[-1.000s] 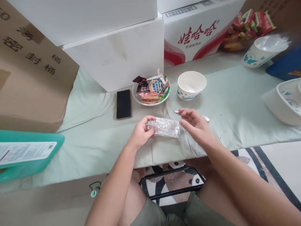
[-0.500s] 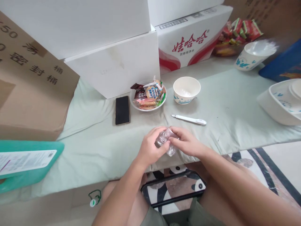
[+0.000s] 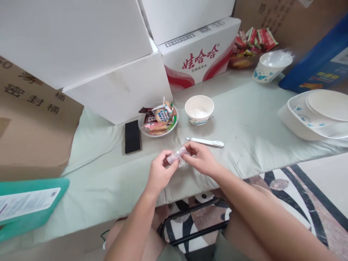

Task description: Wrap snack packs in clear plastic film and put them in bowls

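Between my two hands is a small roll of crinkled clear plastic wrapping; whether anything lies inside it I cannot make out. My left hand pinches its left end between thumb and fingers. On the right end, my right hand grips with thumb and bent fingers. Just beyond the right hand lies a white utility knife, touched by neither hand. A white paper bowl with clear plastic inside stands behind it. Left of the bowl, a clear plastic dish holds several wrapped snacks.
A black phone lies left of the dish. White boxes stand along the back. At right are a white tub and a paper cup stuffed with plastic. A green container sits front left on the pale cloth.
The wrapping has gone from a loose crumpled shape to a narrower roll held from both ends. My hands have shifted their grip, and the view has turned a little to the right.
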A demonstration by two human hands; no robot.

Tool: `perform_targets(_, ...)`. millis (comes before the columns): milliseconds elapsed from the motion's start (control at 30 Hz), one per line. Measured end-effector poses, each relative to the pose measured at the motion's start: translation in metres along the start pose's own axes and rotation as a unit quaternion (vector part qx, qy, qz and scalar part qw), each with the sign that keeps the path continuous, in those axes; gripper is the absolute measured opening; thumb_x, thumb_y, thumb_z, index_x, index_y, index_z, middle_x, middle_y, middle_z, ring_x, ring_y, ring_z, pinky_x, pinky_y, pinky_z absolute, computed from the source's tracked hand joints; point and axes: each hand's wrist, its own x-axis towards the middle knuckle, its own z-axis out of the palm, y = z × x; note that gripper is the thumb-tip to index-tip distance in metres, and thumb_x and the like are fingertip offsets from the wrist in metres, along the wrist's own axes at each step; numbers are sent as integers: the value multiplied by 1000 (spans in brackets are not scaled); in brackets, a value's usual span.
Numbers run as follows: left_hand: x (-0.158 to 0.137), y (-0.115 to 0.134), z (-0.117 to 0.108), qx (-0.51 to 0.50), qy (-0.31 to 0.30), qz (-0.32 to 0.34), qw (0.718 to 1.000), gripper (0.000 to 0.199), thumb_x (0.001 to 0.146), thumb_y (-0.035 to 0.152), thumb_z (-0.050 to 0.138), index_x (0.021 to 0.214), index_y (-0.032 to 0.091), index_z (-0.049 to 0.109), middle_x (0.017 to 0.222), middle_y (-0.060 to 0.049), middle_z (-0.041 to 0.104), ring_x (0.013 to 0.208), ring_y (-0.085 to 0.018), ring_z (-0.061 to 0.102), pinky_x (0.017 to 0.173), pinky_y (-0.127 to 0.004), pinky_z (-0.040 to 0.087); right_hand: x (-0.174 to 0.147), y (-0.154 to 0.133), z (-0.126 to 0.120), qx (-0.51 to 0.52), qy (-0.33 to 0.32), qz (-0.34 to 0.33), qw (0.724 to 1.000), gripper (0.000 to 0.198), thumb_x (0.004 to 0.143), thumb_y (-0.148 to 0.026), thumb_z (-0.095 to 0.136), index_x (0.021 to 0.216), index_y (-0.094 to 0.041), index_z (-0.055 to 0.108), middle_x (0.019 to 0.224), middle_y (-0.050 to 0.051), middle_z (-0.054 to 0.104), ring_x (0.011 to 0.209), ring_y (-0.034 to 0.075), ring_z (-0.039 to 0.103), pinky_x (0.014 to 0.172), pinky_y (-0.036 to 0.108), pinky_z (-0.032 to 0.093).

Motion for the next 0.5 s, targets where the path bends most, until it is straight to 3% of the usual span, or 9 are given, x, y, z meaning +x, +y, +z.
perform_targets(100, 21, 31, 1, 69, 111, 98, 987, 11, 79, 26, 70, 87, 19, 66, 74, 2, 66, 64, -11, 59, 62, -23, 48, 6, -3, -8, 106, 116, 11, 987, 20, 77, -34, 67, 92, -22, 62, 87, 0, 66, 78, 15, 63, 72, 31, 49)
perform_targets(167, 48, 61, 4, 147, 169, 219, 950, 8, 77, 20, 71, 84, 20, 67, 77, 2, 67, 67, -12, 58, 68, -26, 48, 10, -4, -18, 148, 187, 29, 971, 23, 79, -38, 66, 95, -22, 59, 90, 0, 65, 78, 15, 64, 75, 32, 50)
perform_targets(200, 64, 77, 8, 200, 164, 274, 926, 9, 75, 14, 69, 80, 20, 66, 76, 2, 66, 68, -13, 58, 70, -27, 48, 12, -5, -24, 156, 211, 36, 964, 23, 80, -39, 64, 95, -23, 58, 89, -1, 63, 76, 14, 64, 75, 32, 50)
perform_targets(267, 99, 105, 22, 308, 118, 320, 888, 18, 72, 4, 66, 80, 20, 68, 83, -1, 65, 74, -16, 61, 68, -28, 48, 15, -6, -35, 159, 237, 42, 957, 21, 82, -40, 60, 93, -23, 55, 87, -2, 60, 72, 13, 61, 74, 32, 50)
perform_targets(367, 151, 125, 55, 466, -30, 249, 849, 27, 72, -1, 62, 86, 21, 70, 84, -5, 66, 82, -22, 66, 75, -34, 50, 19, -7, -47, 161, 264, 54, 949, 16, 83, -38, 57, 90, -24, 54, 81, -4, 57, 70, 12, 59, 73, 31, 49)
perform_targets(433, 179, 122, 79, 506, -101, 193, 835, 30, 70, -4, 60, 85, 19, 71, 85, -7, 67, 90, -27, 69, 84, -39, 53, 22, -8, -52, 160, 277, 69, 945, 13, 83, -36, 55, 89, -24, 53, 78, -5, 55, 69, 12, 58, 73, 31, 48)
perform_targets(500, 200, 113, 97, 512, -183, 124, 830, 25, 63, -5, 65, 72, 18, 69, 80, -7, 66, 96, -31, 70, 95, -46, 52, 25, -8, -55, 160, 283, 80, 942, 10, 84, -33, 53, 89, -24, 52, 76, -4, 54, 68, 12, 58, 73, 31, 48)
